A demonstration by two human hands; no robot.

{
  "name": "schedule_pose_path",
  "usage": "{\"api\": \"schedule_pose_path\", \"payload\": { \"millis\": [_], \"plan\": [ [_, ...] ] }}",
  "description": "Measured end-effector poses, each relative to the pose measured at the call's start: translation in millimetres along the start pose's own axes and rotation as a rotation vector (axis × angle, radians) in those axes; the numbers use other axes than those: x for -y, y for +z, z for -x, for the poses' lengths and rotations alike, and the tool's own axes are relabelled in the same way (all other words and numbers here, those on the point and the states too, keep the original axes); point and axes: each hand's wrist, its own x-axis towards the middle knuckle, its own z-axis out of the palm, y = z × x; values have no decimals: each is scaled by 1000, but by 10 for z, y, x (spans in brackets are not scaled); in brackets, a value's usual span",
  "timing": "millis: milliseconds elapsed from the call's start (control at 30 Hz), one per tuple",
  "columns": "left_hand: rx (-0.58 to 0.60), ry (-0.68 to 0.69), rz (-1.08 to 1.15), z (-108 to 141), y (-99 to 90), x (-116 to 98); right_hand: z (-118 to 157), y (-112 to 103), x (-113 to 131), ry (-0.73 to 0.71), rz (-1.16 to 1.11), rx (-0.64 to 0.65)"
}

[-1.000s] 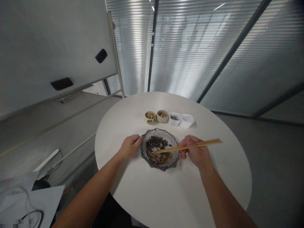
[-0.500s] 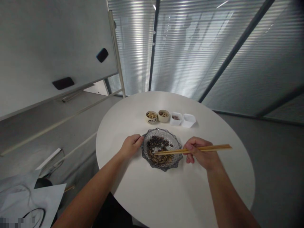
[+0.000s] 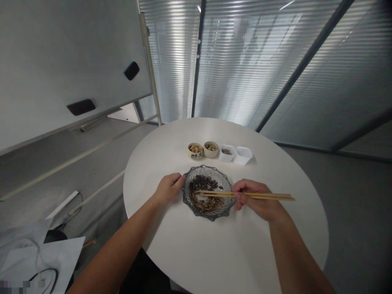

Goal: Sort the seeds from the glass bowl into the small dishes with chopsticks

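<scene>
Bowl point(image 3: 214, 215), grey-clear glass with a jagged rim, stands on the round table point(image 3: 196, 253) between the two hands. Well to the left of the bowl and beyond it is a whiteboard point(image 3: 76, 53) with two black blocks point(image 3: 131, 71) on it; papers point(image 3: 61, 261) lie well to the left and nearer the viewer. The left hand point(image 3: 168, 188) is at the bowl's left rim, touching it, fingers bunched together; I cannot tell whether they pinch the glass. Behind the bowl, a row begins with a lettered cup point(image 3: 195, 156) of pale bits. Inside the bowl, dark seeds point(image 3: 202, 181) fill the far part and brown seeds point(image 3: 210, 205) the near part. The row behind the bowl goes on with a plain cup point(image 3: 211, 154), also holding bits, then a dish point(image 3: 227, 159) with small dark bits, then a white tub point(image 3: 244, 157). Just right of the bowl, the right hand point(image 3: 259, 207) has its fingers clamped on chopsticks point(image 3: 272, 197); they cross the bowl's right rim, their tips slightly apart among or above the seeds.
</scene>
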Motion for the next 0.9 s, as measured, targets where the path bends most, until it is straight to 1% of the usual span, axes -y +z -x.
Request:
{"api": "schedule_pose_path", "payload": {
  "millis": [133, 333, 500, 700, 900],
  "plan": [
    [-14, -5, -3, 0, 9, -3, -15, 33, -23, 13, -20, -35],
    [-10, 11, -28, -6, 10, -5, -36, 74, -27, 35, -68, -35],
    [3, 19, -41, -9, 3, 2, -35, 79, -17, 22, -38, -27],
    [-8, 23, -44, -2, -7, -7, -36, 145, -11, 10, -47, -79],
    [-11, 10, -31, 5, -12, -33, -62, 240, -42, -19, -163, -171]
  ]
}}
